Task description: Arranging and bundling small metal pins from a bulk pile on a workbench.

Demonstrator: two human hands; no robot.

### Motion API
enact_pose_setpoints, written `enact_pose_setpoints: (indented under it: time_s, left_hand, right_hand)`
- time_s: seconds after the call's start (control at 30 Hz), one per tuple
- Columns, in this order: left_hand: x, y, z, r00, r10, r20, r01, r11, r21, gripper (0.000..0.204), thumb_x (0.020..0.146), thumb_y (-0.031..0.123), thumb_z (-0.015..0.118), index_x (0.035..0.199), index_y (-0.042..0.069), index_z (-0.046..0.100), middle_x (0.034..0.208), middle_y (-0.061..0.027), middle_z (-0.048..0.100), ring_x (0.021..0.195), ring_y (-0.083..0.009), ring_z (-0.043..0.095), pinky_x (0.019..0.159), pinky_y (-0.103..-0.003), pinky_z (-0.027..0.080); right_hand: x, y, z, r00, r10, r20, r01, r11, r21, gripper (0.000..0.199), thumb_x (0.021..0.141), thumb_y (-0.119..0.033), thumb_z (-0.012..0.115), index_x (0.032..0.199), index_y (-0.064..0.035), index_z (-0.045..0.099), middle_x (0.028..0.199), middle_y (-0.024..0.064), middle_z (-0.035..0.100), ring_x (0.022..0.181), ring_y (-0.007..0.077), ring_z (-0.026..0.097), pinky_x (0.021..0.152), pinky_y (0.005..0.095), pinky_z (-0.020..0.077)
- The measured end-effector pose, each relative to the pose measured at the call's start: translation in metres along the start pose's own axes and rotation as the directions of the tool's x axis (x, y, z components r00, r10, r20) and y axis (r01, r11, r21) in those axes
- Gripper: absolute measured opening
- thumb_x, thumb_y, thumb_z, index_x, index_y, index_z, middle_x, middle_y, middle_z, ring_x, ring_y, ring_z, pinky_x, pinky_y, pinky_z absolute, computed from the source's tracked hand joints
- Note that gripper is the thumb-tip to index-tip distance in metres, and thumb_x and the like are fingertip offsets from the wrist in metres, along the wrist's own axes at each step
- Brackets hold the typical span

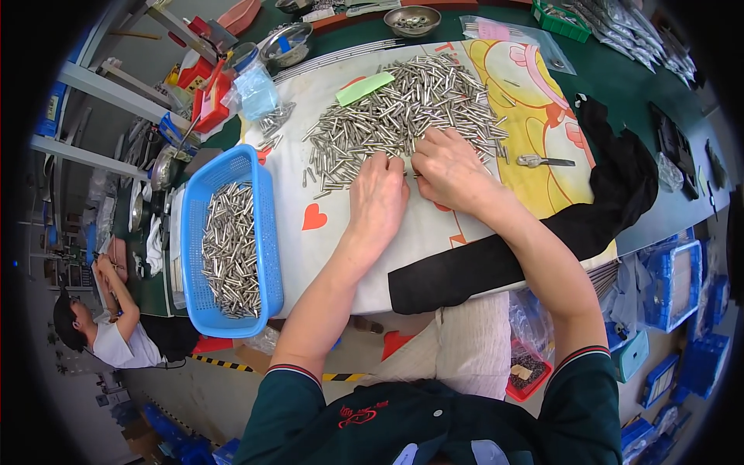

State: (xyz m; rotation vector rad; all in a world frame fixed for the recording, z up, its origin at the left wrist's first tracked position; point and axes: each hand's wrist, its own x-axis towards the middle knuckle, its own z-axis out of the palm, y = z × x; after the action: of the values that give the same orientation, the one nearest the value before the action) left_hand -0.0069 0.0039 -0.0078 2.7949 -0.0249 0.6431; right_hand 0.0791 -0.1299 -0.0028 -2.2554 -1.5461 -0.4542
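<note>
A big heap of small silver metal pins lies on a white printed cloth that covers the table. My left hand rests palm down at the heap's near edge, its fingers together on a few pins. My right hand lies beside it, fingers curled into the pile's edge. What the fingertips pinch is hidden. A blue plastic basket at the left holds many more of the same pins. A green card lies on the heap.
A black cloth drapes over the table's right edge. A metal key-like tool lies right of the heap. Metal bowls and a clear bag stand at the far edge. Another person sits at the lower left.
</note>
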Motion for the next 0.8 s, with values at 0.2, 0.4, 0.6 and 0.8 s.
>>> enact_pose_setpoints:
  time_s: [0.2,0.4,0.6,0.8]
  left_hand:
    - [-0.001,0.004,-0.004,1.000,0.002,0.029,-0.003,1.000,0.023,0.011,0.069,0.000,0.062,0.078,0.000,0.056,0.078,-0.0137,0.052,0.072,-0.0310,0.055,0.064,-0.043,0.047]
    - [-0.001,0.001,0.000,1.000,0.006,0.020,-0.007,0.999,0.032,0.008,0.073,0.002,0.064,0.078,0.000,0.058,0.076,-0.0136,0.052,0.071,-0.0309,0.055,0.064,-0.043,0.047]
    - [-0.003,0.001,0.000,1.000,-0.005,0.022,0.004,0.999,0.047,0.005,0.074,0.002,0.064,0.078,0.000,0.063,0.075,-0.0137,0.054,0.071,-0.0307,0.057,0.064,-0.041,0.048]
    - [-0.002,0.001,0.000,1.000,0.004,0.010,-0.004,0.999,0.033,0.005,0.074,0.002,0.064,0.078,0.000,0.062,0.076,-0.0132,0.054,0.071,-0.0306,0.057,0.063,-0.041,0.048]
  right_hand:
    - [0.001,-0.009,0.000,1.000,-0.003,0.026,0.006,0.991,-0.131,0.004,0.064,-0.009,0.064,0.065,-0.0065,0.061,0.072,0.0045,0.058,0.083,0.0204,0.054,0.073,0.0344,0.0406]
    - [0.002,-0.011,0.000,0.999,0.026,0.031,-0.020,0.982,-0.187,0.003,0.066,-0.009,0.062,0.065,-0.0066,0.062,0.072,0.0065,0.060,0.083,0.0204,0.056,0.070,0.0338,0.0412]
    - [0.001,0.013,-0.015,0.994,0.037,-0.101,-0.023,0.990,0.138,0.004,0.063,-0.005,0.059,0.063,-0.0027,0.056,0.071,0.0088,0.058,0.078,0.0267,0.054,0.073,0.0377,0.0450]
    - [-0.007,0.012,-0.018,0.993,0.081,0.086,-0.081,0.997,-0.001,0.004,0.063,-0.006,0.062,0.066,-0.0034,0.059,0.072,0.0086,0.059,0.083,0.0248,0.055,0.074,0.0373,0.0448]
